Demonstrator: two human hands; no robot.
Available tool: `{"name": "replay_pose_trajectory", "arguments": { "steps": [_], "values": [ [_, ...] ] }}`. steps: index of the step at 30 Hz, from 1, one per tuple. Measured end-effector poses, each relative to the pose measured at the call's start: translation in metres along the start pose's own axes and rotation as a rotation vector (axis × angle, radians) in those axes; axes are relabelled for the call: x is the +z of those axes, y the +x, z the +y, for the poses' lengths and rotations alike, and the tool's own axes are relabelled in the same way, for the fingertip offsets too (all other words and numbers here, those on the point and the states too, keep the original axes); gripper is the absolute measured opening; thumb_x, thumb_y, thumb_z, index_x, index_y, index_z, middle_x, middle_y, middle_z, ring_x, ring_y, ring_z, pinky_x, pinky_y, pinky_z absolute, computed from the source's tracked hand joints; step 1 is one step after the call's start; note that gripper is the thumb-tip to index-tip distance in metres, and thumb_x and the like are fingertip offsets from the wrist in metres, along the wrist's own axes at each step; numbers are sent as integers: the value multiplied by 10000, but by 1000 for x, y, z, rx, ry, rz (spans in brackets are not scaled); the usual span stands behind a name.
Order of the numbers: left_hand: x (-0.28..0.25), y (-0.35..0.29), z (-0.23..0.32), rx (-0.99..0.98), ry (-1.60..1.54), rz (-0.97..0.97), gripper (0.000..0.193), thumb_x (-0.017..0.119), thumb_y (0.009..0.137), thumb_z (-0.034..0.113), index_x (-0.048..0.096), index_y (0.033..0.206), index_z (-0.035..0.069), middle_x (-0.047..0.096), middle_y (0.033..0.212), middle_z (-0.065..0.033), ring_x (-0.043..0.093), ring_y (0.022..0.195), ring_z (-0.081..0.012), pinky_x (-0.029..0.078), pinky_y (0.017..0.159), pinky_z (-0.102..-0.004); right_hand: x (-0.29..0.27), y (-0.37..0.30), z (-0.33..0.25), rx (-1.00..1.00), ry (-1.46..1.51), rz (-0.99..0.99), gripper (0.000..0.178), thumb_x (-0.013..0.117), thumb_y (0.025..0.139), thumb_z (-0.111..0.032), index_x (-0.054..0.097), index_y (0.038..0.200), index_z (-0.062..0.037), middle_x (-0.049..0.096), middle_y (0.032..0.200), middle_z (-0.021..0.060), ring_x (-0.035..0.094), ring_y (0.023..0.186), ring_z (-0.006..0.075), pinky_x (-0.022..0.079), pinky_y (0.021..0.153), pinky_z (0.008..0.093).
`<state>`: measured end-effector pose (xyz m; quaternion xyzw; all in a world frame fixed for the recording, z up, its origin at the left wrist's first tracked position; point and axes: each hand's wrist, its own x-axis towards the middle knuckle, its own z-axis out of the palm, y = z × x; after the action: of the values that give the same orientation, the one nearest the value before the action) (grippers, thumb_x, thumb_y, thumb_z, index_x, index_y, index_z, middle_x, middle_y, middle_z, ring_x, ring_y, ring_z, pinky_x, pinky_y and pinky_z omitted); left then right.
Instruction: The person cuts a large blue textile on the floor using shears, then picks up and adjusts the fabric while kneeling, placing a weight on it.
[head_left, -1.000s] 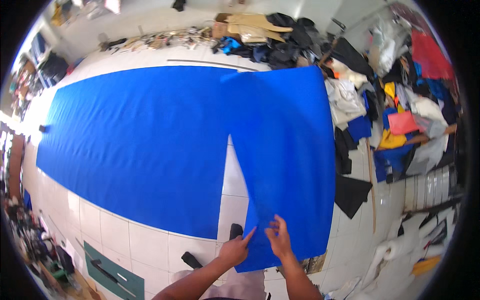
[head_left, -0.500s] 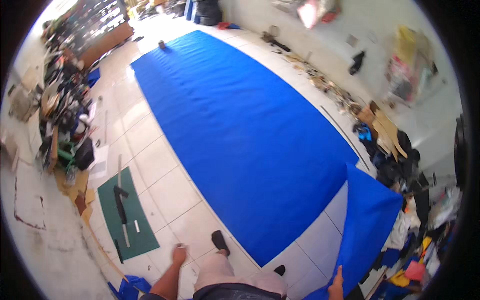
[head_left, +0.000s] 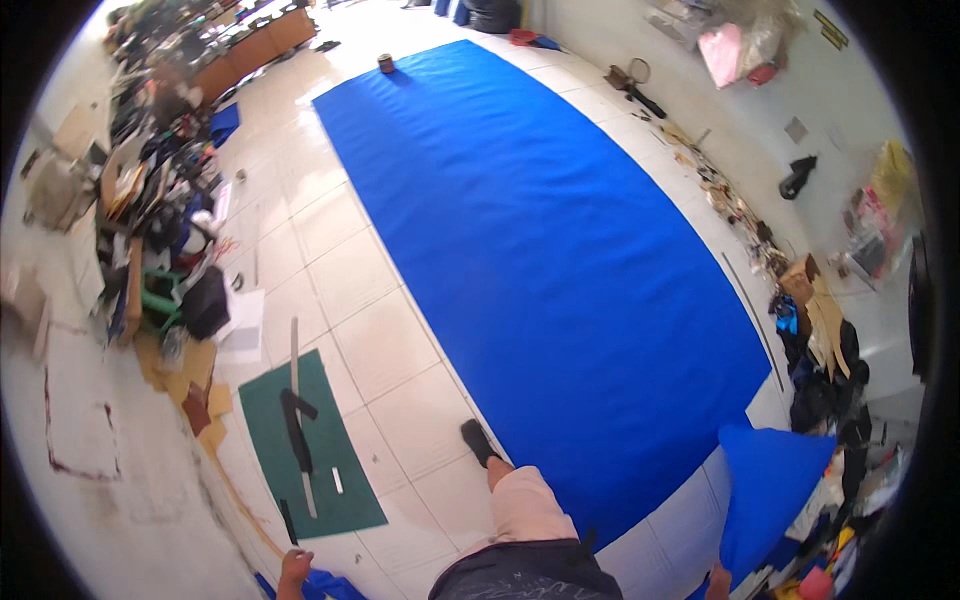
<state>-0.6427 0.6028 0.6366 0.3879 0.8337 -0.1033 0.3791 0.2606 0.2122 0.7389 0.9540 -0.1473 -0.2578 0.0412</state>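
Note:
A large sheet of blue fabric (head_left: pixel 540 270) lies spread over the tiled floor, slightly wrinkled. Its near right part is a loose blue flap (head_left: pixel 768 480), lifted and turned aside. My right hand (head_left: pixel 718 582), at the lower edge, is closed on this flap; most of its fingers are hidden. My left hand (head_left: pixel 294 572) is low on the left with fingers curled together, and whatever they hold is too small to make out. Close to it are a green cutting mat (head_left: pixel 345 490) and crumpled blue material (head_left: pixel 332 586). A long metal ruler (head_left: pixel 295 365) and a black tool (head_left: pixel 297 425) lie on the mat.
A small round tin (head_left: pixel 385 64) stands on the fabric's far left corner. Piled clutter (head_left: pixel 170 230) lines the left wall. Scraps and dark bags (head_left: pixel 815 400) crowd the right wall. A thin dark strip (head_left: pixel 752 310) runs beside the fabric. My foot (head_left: pixel 480 440) stands at its left edge.
The view has shifted, so the fabric sits further right and lower. My left hand has moved left and down past the mat. My right hand still holds the flap, now lower in view.

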Motion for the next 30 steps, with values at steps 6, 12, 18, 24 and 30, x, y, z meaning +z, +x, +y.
{"name": "replay_pose_trajectory", "arguments": {
  "steps": [6,12,18,24,30],
  "values": [
    [-61,81,167,113,-732,-103,291,544,899,238,572,1075,8,556,717,-41,525,542,-143,408,432,-272,6,-46,-112,68,-66,217,634,533,823,-534,634,1081,37,593,1147,270,544,1121,398,426,944,448],
    [-145,173,335,259,-360,-78,284,535,890,222,572,1088,23,575,742,-63,539,576,-164,422,473,-302,7,-125,-298,142,-384,-121,613,449,869,-543,558,1261,-84,468,1370,141,426,1273,360,360,1041,468],
    [-293,369,485,463,-291,-66,281,526,880,207,572,1101,39,595,767,-84,553,611,-186,436,514,-332,-15,-293,-496,153,-291,-61,483,416,904,-401,577,1250,-106,483,1364,124,438,1273,338,364,1037,462],
    [-451,526,608,570,-260,17,285,517,871,192,572,1114,54,615,792,-105,568,645,-208,450,555,-363,-44,-404,-631,199,-302,17,413,442,868,-264,603,1219,-116,516,1330,134,492,1226,340,401,1003,457],
    [-592,666,714,680,-331,85,304,508,866,188,564,1141,71,631,830,-127,581,684,-229,465,596,-393,-52,-484,-805,230,-250,16,421,471,857,-259,586,1238,-122,526,1325,118,485,1232,340,394,1003,485]
  ]
}}
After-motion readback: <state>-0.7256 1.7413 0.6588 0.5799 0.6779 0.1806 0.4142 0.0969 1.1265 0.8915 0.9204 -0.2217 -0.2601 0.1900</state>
